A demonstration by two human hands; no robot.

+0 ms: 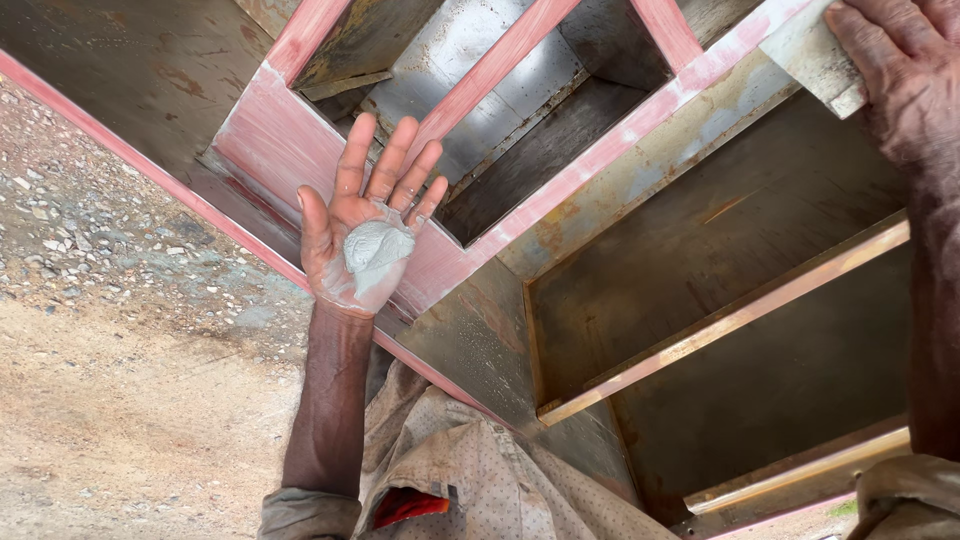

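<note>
pale grey putty lump (374, 256) (soft, smeared), cupped in open left hand (362, 232)

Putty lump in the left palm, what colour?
Pale grey-green putty, cupped in the open left hand; head view shows it best.

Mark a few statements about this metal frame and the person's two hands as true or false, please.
1. The left hand is open, palm up, with a lump of grey putty on it. True.
2. The right hand is empty. False: it presses a flat scraper against the frame.
3. The metal frame has pinkish-red edges. True.
4. The ground at the left is green grass. False: it is bare dirt and gravel.
5. The putty is bright yellow. False: it is pale grey.
</note>
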